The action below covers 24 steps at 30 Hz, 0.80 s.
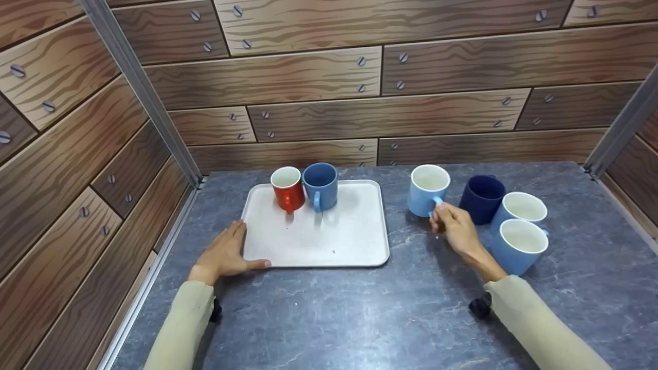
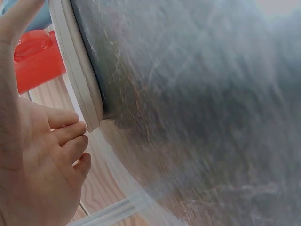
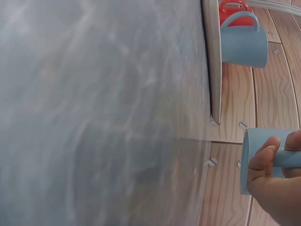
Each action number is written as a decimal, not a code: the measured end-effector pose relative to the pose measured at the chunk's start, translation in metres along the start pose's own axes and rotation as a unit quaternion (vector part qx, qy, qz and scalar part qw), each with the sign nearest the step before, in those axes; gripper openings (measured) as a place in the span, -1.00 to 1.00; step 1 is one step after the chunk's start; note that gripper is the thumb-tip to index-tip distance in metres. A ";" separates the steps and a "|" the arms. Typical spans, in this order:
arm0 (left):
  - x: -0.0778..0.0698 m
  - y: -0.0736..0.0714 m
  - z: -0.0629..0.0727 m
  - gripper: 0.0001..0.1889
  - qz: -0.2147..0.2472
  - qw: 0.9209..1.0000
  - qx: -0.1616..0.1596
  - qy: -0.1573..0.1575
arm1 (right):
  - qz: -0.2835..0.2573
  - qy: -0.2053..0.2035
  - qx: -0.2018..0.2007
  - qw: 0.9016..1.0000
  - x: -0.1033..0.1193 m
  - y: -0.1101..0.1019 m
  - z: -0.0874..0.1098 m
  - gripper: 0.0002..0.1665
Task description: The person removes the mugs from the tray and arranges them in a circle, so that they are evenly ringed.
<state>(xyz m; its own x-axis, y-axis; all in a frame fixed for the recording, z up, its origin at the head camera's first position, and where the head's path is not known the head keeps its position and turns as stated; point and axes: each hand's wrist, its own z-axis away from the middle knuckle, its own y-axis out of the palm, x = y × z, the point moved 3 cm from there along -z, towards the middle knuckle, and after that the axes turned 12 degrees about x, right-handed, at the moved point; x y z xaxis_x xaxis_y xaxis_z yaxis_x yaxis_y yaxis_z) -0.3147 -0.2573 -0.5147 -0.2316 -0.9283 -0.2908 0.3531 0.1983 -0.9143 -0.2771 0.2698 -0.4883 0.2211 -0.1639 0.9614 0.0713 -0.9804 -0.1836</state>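
Observation:
A white tray (image 1: 354, 236) lies at the left of the table. On it, near its back edge, a red mug (image 1: 288, 193) and a medium-blue mug (image 1: 321, 190) stand upright side by side. My left hand (image 1: 226, 252) touches the tray's front left corner, its fingers along the left edge and its thumb at the front edge. With my right hand (image 1: 455, 228), I pinch the handle of a light blue mug (image 1: 422, 199), white inside. This mug is upright right of the tray, and the right wrist view shows its base raised off the table.
To the right of my right hand stand a dark navy mug (image 1: 480, 205) and two more blue mugs with white insides, a rear one (image 1: 506, 218) and a front one (image 1: 514, 257). Wood-patterned walls (image 1: 329, 118) enclose the grey table (image 1: 329, 318) at the back and sides.

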 end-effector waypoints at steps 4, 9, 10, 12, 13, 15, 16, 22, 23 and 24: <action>0.000 0.000 0.001 0.50 0.003 1.000 0.002 -0.002 | -0.001 -0.002 0.000 1.000 -0.003 -0.005 0.003 -0.50; 0.000 0.000 0.001 0.50 0.002 1.000 -0.001 0.000 | 0.003 0.005 -0.007 1.000 -0.006 -0.011 0.007 -0.51; 0.000 0.000 0.002 0.50 0.001 1.000 -0.001 -0.001 | 0.006 0.007 -0.009 1.000 -0.006 -0.012 0.007 -0.51; 0.001 -0.001 0.002 0.51 0.001 1.000 0.000 -0.002 | 0.008 0.011 -0.011 1.000 -0.006 -0.014 0.008 -0.51; 0.001 -0.001 0.002 0.52 0.000 1.000 0.001 -0.001 | 0.010 0.013 -0.011 1.000 -0.007 -0.015 0.009 -0.51; 0.001 -0.001 0.002 0.52 0.000 1.000 0.002 -0.002 | 0.014 0.017 -0.010 1.000 -0.007 -0.017 0.010 -0.51; 0.001 -0.001 0.002 0.52 0.001 1.000 0.002 -0.001 | 0.013 0.019 -0.011 1.000 -0.007 -0.018 0.010 -0.50; 0.000 0.000 0.001 0.50 -0.001 1.000 -0.001 0.004 | 0.024 0.040 0.000 0.999 -0.008 -0.022 0.013 -0.50; 0.000 0.000 0.001 0.50 -0.002 1.000 -0.003 0.007 | 0.027 0.045 0.003 0.999 -0.008 -0.023 0.014 -0.50; -0.001 0.000 0.001 0.49 -0.003 1.000 -0.006 0.008 | 0.029 0.051 0.006 0.998 -0.009 -0.023 0.014 -0.50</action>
<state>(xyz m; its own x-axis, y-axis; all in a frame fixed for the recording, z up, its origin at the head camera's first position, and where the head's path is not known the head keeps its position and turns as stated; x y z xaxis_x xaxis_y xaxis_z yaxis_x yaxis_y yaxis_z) -0.3137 -0.2572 -0.5139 -0.2488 -0.9243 -0.2893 0.3415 0.1958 -0.9193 -0.2671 0.2958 -0.4954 0.1247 -0.2308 0.9650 0.0737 -0.9677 -0.2410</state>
